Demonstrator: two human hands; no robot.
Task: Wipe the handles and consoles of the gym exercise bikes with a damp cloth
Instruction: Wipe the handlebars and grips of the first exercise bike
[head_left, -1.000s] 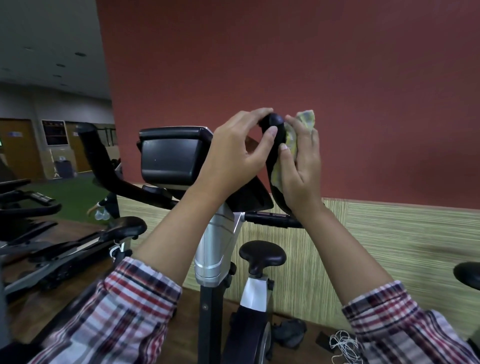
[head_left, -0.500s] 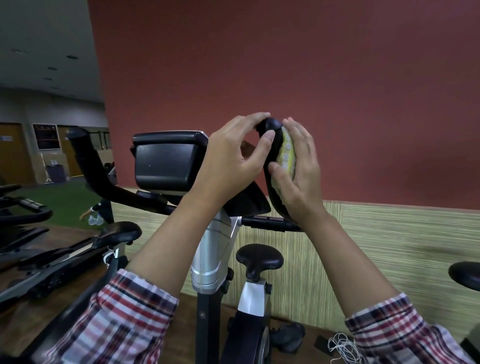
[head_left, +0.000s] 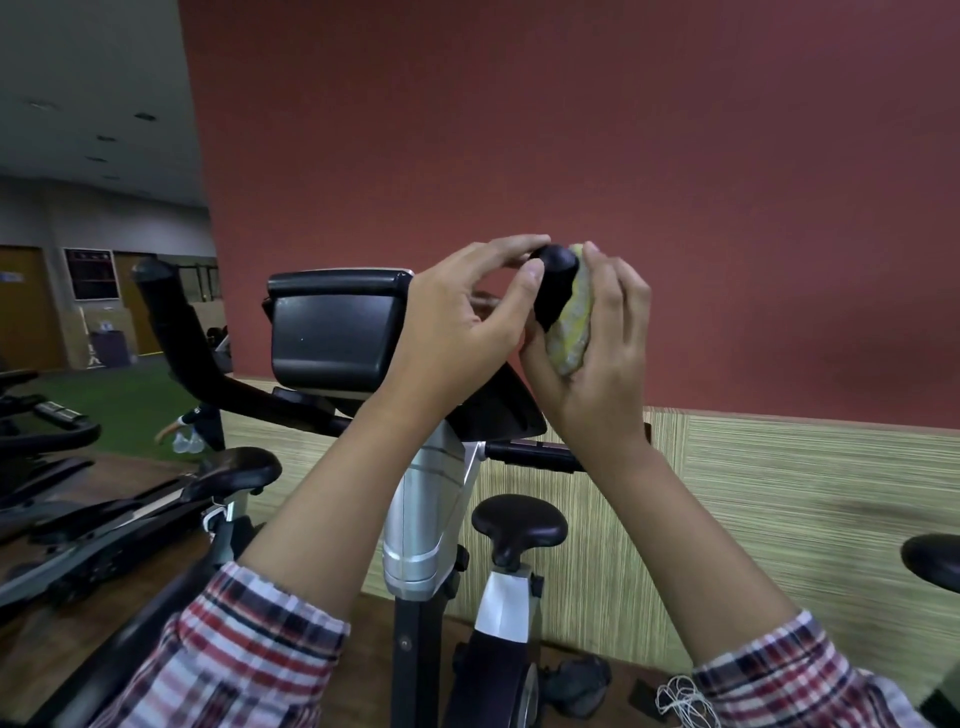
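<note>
An exercise bike stands in front of me with a black console (head_left: 332, 332) on a silver post (head_left: 423, 519). Its right handle (head_left: 555, 283) rises as a black rounded grip. My left hand (head_left: 457, 332) pinches the top of that grip between thumb and fingers. My right hand (head_left: 602, 353) presses a yellowish cloth (head_left: 571, 332) against the handle's right side, fingers wrapped over the cloth. The left handle (head_left: 171, 322) curves up at the left, untouched. Most of the right handle is hidden behind my hands.
A red wall (head_left: 623, 156) with a woven lower panel (head_left: 805, 493) stands close behind the bike. The bike's saddle (head_left: 519, 525) is below my hands. Other machines (head_left: 78, 509) crowd the left. A white cord (head_left: 685, 701) and a dark object lie on the wooden floor.
The cloth's loose end, sticking up a second ago, is now tucked under my right fingers against the handle. My right hand slid slightly down the grip; my left hand kept its hold.
</note>
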